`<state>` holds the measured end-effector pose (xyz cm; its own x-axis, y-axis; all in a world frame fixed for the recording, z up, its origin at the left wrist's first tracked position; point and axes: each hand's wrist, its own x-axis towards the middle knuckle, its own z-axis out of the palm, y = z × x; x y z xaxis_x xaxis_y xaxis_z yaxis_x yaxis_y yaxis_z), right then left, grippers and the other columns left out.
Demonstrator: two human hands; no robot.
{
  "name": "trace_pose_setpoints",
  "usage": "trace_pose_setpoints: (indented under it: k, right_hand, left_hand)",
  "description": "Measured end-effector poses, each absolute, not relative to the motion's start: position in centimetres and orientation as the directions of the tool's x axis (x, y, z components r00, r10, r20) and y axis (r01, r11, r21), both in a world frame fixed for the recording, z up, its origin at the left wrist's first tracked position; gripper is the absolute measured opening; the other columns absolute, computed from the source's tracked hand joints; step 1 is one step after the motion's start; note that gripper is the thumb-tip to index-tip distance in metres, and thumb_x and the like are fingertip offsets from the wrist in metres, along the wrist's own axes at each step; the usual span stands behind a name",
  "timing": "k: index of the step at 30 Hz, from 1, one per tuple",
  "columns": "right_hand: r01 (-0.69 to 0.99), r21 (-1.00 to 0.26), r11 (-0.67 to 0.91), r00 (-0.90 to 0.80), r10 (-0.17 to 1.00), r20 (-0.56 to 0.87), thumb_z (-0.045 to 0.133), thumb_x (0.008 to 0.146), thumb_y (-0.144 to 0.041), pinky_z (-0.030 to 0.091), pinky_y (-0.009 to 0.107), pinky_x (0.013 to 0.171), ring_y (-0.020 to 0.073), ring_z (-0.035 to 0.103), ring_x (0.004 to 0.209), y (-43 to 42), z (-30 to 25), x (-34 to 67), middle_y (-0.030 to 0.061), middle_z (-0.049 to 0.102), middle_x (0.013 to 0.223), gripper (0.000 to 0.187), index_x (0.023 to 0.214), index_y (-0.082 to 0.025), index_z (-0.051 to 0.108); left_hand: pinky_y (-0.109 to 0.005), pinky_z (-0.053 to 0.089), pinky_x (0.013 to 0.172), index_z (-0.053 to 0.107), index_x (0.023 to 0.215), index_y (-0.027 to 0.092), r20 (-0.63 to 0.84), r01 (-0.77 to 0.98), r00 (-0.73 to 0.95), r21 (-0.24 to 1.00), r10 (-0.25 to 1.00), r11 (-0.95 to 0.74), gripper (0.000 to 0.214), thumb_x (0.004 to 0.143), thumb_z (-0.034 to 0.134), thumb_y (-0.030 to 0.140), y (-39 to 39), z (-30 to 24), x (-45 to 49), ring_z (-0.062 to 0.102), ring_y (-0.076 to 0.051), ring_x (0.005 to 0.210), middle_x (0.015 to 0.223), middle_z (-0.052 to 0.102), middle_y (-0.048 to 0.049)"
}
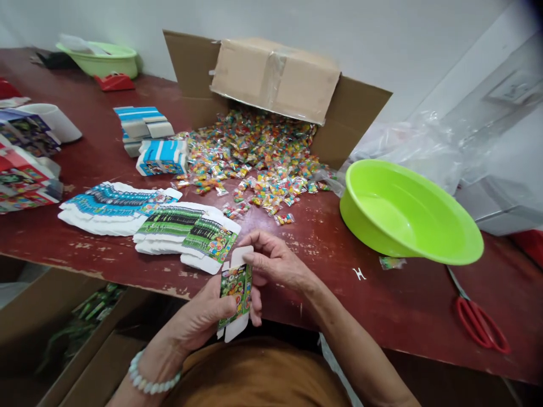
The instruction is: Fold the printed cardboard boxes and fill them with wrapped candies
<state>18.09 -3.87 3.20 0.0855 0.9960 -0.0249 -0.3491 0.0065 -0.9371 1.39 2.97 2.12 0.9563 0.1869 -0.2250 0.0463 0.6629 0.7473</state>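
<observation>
My left hand (203, 316) grips a small green printed paper box (236, 289) from below, just over the table's front edge. My right hand (271, 261) closes its fingers on the box's white top flap. A fanned stack of flat green boxes (186, 229) lies on the table directly behind my hands. Beside that stack, to the left, are flat blue boxes (108, 206). A heap of small wrapped colourful candies (254, 155) spills from a tipped cardboard carton (275, 76) at the back.
A lime green basin (407, 212) sits right of the candies. Red-handled scissors (479, 322) lie at the right edge. Folded blue boxes (161, 157), more printed boxes (23, 169), a pale green bowl (102, 59) and a red tape dispenser (113, 82) stand on the left. A cardboard box (63, 333) sits below the table.
</observation>
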Motion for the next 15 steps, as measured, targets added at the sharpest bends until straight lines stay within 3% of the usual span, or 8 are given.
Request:
trace_pose_setpoints:
  k: [6,9,12,15]
  right_hand:
    - [-0.334,-0.942,-0.016,0.059,0.998,-0.038,0.075,0.082,-0.044,0.043,0.02,0.048,0.0068,0.053,0.056,-4.8,3.2,17.8,0.0022,0.063,0.101,0.049,0.121,-0.025,0.054]
    - [-0.241,-0.97,0.021,0.094,0.996,-0.002,0.074,0.082,-0.044,0.05,0.025,0.061,0.0116,0.06,0.07,-4.9,2.6,17.9,0.0036,0.063,0.103,0.048,0.121,-0.025,0.054]
    - [-0.005,-0.99,0.142,0.244,0.96,0.137,0.074,0.082,-0.04,0.052,0.032,0.078,0.0162,0.06,0.089,-5.1,2.4,17.8,0.0061,0.061,0.112,0.05,0.125,-0.025,0.053]
    - [0.43,-0.868,0.25,0.341,0.845,0.412,0.074,0.081,-0.031,0.05,0.036,0.087,0.0198,0.057,0.101,-5.3,3.0,17.5,0.0081,0.055,0.119,0.042,0.118,-0.024,0.058]
  left_hand:
    - [-0.033,0.058,0.074,0.072,0.101,0.017,-0.253,0.005,0.923,0.76,0.288,0.65,0.057,0.058,0.091,0.049,2.7,2.9,1.1,0.073,-0.024,0.076,0.086,0.075,-0.0079]
    - [-0.033,0.058,0.073,0.073,0.102,0.017,-0.265,0.006,0.913,0.768,0.309,0.64,0.054,0.06,0.09,0.047,2.8,2.6,1.0,0.073,-0.024,0.075,0.086,0.075,-0.0082]
    - [-0.035,0.057,0.076,0.073,0.104,0.016,-0.234,0.012,0.934,0.775,0.27,0.631,0.056,0.064,0.086,0.053,2.9,2.1,1.1,0.072,-0.026,0.081,0.092,0.075,-0.0114]
    - [-0.037,0.055,0.079,0.071,0.113,0.016,-0.203,-0.009,0.938,0.797,0.281,0.604,0.062,0.07,0.078,0.061,3.0,1.9,1.3,0.07,-0.027,0.087,0.095,0.074,-0.0124]
